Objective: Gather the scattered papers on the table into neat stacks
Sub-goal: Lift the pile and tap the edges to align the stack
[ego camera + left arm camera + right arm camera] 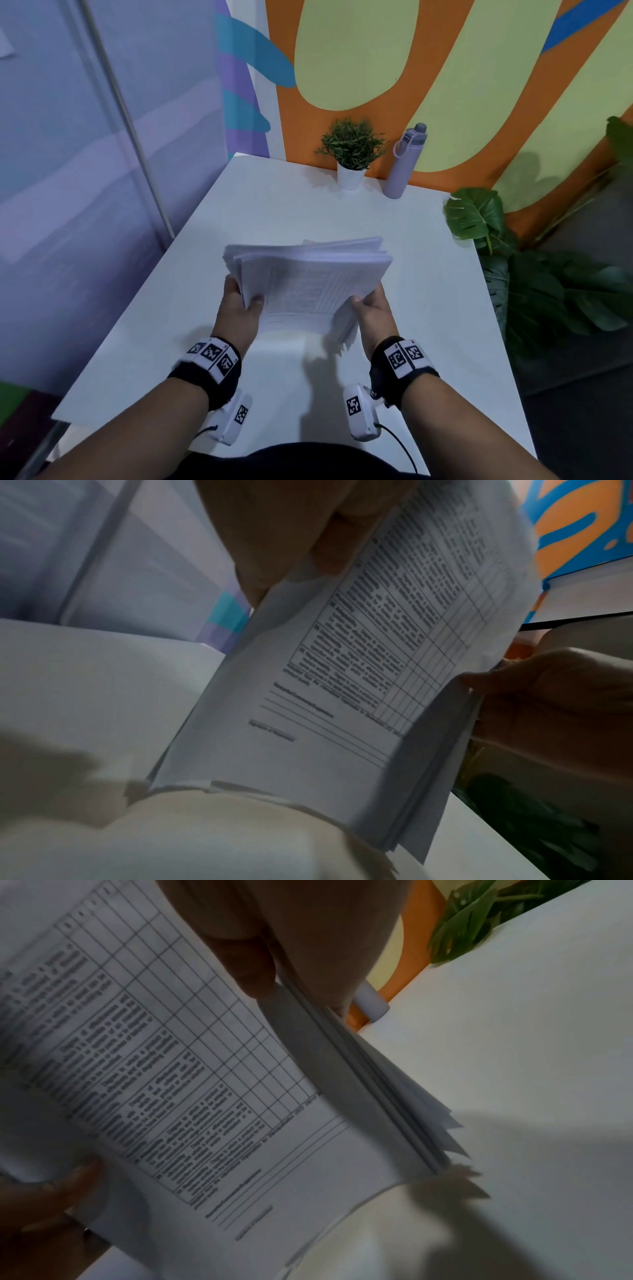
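Observation:
A thick stack of printed papers (308, 277) is held above the middle of the white table (281, 205), tilted with its near edge lowest. My left hand (239, 305) grips its left side, thumb on the top sheet. Gripping the right side is my right hand (371, 306), thumb on top as well. The top sheet (359, 683) carries a printed table and signature lines. In the right wrist view the stack's (212, 1096) sheets fan slightly apart at the lower right corner. The edges are not fully flush. My fingers under the stack are hidden.
A small potted plant (351, 156) and a lilac water bottle (404, 161) stand at the table's far edge against the painted wall. Large green leaves (534, 274) crowd the table's right side. The table's left edge borders a blue-grey partition.

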Motion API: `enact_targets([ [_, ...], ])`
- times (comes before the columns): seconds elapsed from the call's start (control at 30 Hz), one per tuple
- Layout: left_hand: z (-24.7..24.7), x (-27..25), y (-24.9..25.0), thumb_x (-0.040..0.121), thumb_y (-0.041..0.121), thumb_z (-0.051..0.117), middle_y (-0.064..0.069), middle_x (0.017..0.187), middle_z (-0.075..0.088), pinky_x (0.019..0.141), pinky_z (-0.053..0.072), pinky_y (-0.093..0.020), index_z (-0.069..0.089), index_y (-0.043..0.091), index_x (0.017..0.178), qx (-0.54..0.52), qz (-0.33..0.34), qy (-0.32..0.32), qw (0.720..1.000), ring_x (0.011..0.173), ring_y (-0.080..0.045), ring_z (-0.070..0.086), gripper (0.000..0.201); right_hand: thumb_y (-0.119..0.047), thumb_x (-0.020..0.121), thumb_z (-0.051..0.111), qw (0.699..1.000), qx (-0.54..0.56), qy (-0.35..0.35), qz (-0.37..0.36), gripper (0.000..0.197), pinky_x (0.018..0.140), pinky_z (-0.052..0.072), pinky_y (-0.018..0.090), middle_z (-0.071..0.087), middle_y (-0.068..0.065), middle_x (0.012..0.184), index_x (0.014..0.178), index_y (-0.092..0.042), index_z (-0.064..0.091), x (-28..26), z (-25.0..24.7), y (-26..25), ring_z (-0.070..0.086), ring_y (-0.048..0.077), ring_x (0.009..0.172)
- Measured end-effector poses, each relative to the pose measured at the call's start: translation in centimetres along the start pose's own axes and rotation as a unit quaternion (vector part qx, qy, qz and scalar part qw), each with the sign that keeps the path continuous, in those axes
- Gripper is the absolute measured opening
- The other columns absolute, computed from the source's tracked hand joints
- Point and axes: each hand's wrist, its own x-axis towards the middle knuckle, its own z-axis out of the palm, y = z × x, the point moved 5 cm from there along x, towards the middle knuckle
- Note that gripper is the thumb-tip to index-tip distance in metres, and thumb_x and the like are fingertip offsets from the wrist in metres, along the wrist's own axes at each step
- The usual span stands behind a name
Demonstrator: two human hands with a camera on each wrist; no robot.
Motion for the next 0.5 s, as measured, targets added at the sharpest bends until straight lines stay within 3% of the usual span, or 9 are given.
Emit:
enact_targets([
  [0.07, 0.0, -0.1, -0.8, 0.089, 0.002, 0.05, 0.016, 0.096, 0.055, 0.082, 0.039, -0.029, 0.038, 0.049, 0.1, -0.008, -0.005, -0.006, 1.0, 0.09, -0.01, 0.055, 0.05, 0.005, 0.087, 0.047, 1.0, 0.011, -0.009, 0.007, 0.051, 0.091, 0.046, 0.035, 0.065, -0.002, 0.108, 0.125, -0.029, 0.051, -0.3, 0.1, 0.6, 0.059, 0.018, 0.103],
  [0.17, -0.4, 0.0, -2.0, 0.083, -0.008, 0.055, 0.009, 0.096, 0.058, 0.08, 0.041, -0.031, 0.044, 0.033, 0.115, -0.055, -0.039, -0.004, 0.998, 0.091, -0.017, 0.056, 0.053, 0.005, 0.063, 0.054, 0.999, 0.034, -0.015, 0.005, 0.059, 0.079, 0.049, 0.033, 0.066, 0.001, 0.103, 0.112, -0.026, 0.056, -0.7, -0.1, 0.8, 0.061, 0.018, 0.096],
  [0.23, -0.7, 0.0, -2.3, 0.069, -0.01, 0.06, 0.001, 0.094, 0.057, 0.074, 0.043, -0.031, 0.046, 0.028, 0.112, -0.087, -0.065, 0.007, 0.994, 0.089, -0.022, 0.054, 0.058, 0.006, 0.053, 0.05, 0.999, 0.052, -0.008, 0.013, 0.061, 0.073, 0.047, 0.032, 0.064, 0.002, 0.097, 0.104, -0.026, 0.058, -0.8, -0.3, 0.7, 0.059, 0.018, 0.091],
  [0.33, -0.7, 0.0, -1.9, 0.052, -0.002, 0.051, 0.0, 0.091, 0.056, 0.068, 0.043, -0.031, 0.052, 0.028, 0.099, -0.124, -0.069, 0.007, 0.99, 0.084, -0.02, 0.052, 0.056, 0.005, 0.044, 0.043, 0.997, 0.078, -0.008, 0.023, 0.068, 0.069, 0.043, 0.032, 0.06, 0.007, 0.095, 0.107, -0.017, 0.057, -0.8, 0.2, 0.4, 0.054, 0.023, 0.089],
  [0.5, -0.3, 0.0, -0.4, 0.052, 0.0, 0.06, 0.0, 0.091, 0.06, 0.072, 0.048, -0.034, 0.053, 0.03, 0.094, -0.144, -0.034, 0.005, 0.989, 0.085, -0.018, 0.056, 0.052, 0.005, 0.043, 0.042, 0.995, 0.095, -0.035, 0.011, 0.075, 0.061, 0.044, 0.029, 0.064, 0.002, 0.092, 0.114, -0.013, 0.054, -1.2, 1.6, -1.3, 0.057, 0.02, 0.082],
])
